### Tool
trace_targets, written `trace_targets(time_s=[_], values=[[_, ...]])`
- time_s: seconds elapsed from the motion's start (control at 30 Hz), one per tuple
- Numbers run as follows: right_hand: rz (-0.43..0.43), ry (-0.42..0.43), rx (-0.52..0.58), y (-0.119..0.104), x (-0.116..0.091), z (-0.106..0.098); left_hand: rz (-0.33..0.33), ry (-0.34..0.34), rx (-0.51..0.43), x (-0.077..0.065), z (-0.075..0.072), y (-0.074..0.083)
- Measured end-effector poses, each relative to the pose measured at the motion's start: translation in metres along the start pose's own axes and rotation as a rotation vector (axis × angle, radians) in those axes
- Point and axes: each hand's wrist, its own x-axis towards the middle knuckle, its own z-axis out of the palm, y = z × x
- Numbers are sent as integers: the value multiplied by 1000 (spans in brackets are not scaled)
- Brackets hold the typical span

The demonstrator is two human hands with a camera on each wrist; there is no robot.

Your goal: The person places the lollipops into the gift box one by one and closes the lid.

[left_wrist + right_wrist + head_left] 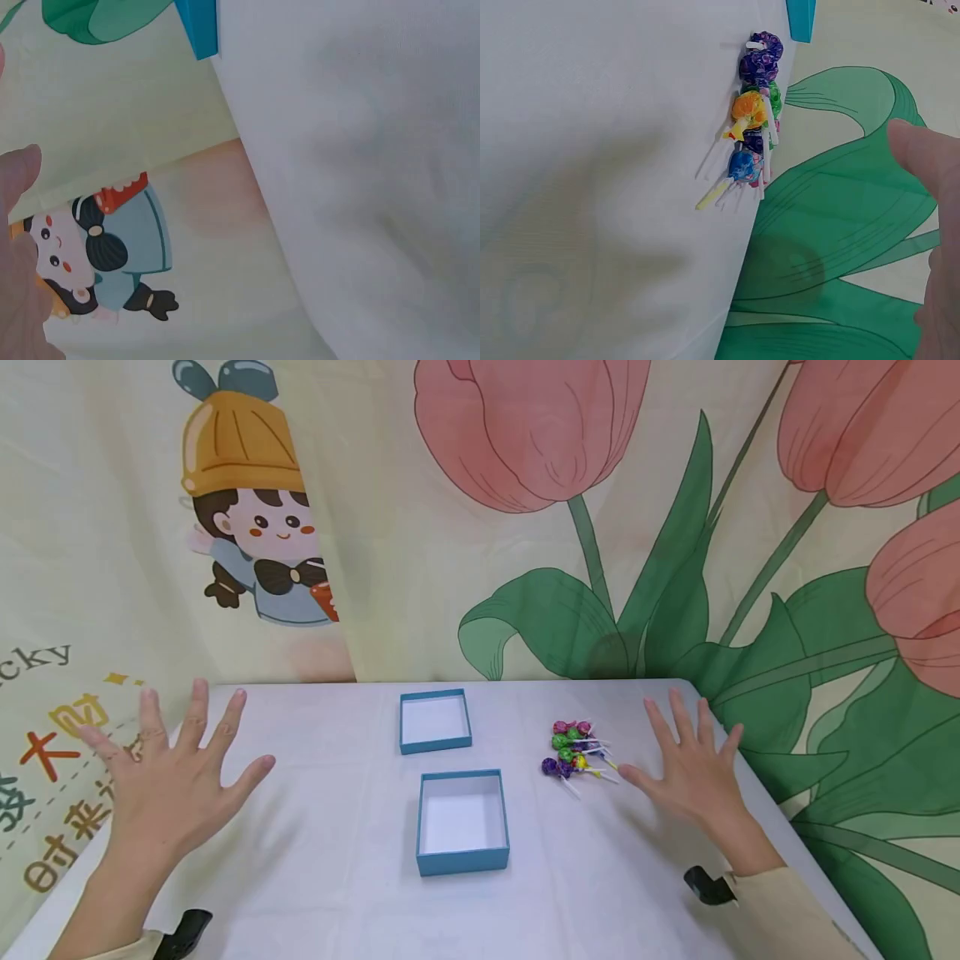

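Observation:
My left hand (176, 777) is held over the left side of the table with its fingers spread and nothing in it. My right hand (693, 768), also spread and holding nothing, hovers at the right, its thumb close to a pile of lollipops (576, 752). The lollipops have purple, green, pink, yellow and blue wrappers and white or yellow sticks; the right wrist view shows the yellow lollipop (750, 110) and a blue one (744, 165). Between the hands stand a blue box (462, 862) with a white inside and, behind it, a shallower blue lid (437, 746), its white inside facing up.
A white cloth covers the table (330, 860). Behind it hangs a backdrop (390, 568) printed with tulips and a cartoon child. A black strap (183, 933) shows at the left wrist and another black strap (708, 887) at the right.

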Motion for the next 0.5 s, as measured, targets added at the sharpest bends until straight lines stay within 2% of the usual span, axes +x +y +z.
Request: trace_targets(time_s=[0.23, 0.5], values=[[-24, 6, -3, -6, 6, -5, 23, -10, -82, 7, -3, 9], [-68, 22, 4, -14, 15, -11, 58, 16, -181, 5, 4, 23]])
